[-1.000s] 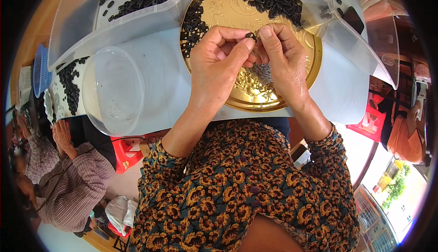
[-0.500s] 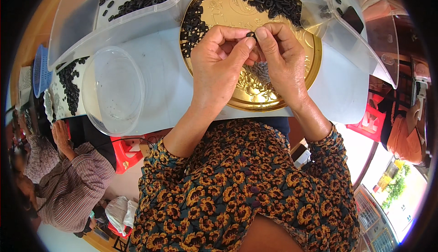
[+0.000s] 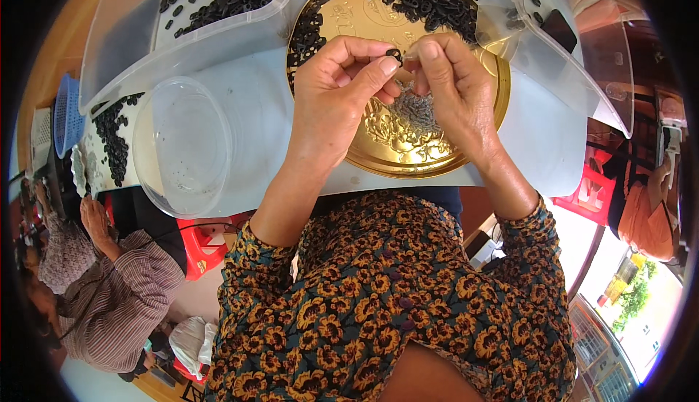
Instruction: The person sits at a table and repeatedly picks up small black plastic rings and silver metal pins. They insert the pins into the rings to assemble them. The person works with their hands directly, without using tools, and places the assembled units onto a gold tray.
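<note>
Over a round gold tray (image 3: 342, 20), my left hand (image 3: 328, 100) pinches a small black part (image 3: 394, 54) with a hole in it, between thumb and forefinger. Just to its right, my right hand (image 3: 462, 89) is closed, thumb against fingers; whatever is between those fingertips is too small to make out. A slim gap parts the right fingertips from the black part. Below the hands, a heap of small silvery pieces (image 3: 416, 114) lies on the tray, partly covered by my right hand. Many black parts (image 3: 429, 1) are heaped along the tray's far edge, more down its left side.
Left of the tray stand a clear bin (image 3: 211, 46) and a round clear tub (image 3: 182, 147). Another clear bin (image 3: 575, 74) overlaps the tray's right side. Black parts (image 3: 113, 143) lie at the table's left end, near a blue basket (image 3: 68, 114) and a co-worker's hand (image 3: 95, 220).
My hands have drawn slightly apart. The left has shifted a little left with the black part, and the right fingertips have come away from it. More of the silvery heap shows.
</note>
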Available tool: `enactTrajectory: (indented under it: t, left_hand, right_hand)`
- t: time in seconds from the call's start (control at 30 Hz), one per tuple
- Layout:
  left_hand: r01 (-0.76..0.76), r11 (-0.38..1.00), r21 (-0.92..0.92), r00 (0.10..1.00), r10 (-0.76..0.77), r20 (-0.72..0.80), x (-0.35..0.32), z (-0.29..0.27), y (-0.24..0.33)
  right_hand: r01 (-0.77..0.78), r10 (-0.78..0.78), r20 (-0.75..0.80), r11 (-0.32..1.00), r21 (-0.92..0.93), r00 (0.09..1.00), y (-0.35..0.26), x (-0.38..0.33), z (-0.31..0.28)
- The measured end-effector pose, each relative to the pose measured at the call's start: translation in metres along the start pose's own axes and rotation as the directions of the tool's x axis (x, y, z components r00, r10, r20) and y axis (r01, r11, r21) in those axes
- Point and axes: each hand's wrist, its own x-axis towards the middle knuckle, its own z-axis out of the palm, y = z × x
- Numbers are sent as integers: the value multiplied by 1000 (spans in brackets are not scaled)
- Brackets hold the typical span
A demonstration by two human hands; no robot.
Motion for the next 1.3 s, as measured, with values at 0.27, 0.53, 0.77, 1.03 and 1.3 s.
enactTrajectory:
  t: [0.27,0.53,0.77,1.03,1.3]
  left_hand:
    - [28,1000,10,999,-28,17,-2,-3,2]
    - [17,999,51,1000,-18,25,-4,0,5]
    - [-9,994,106,997,1,75,-5,2,6]
    - [-4,984,176,985,-26,168,-7,-2,8]
    - [37,987,153,993,-54,109,3,-2,3]
  right_hand:
    - [473,-417,224,790,-390,881,4,10,-22]
    - [543,-469,274,717,-437,840,1,12,-23]
    - [441,-345,335,855,-273,877,-4,9,-28]
    - [291,-194,368,928,-231,910,-12,3,-30]
    - [156,-87,271,957,-245,958,-8,3,-25]
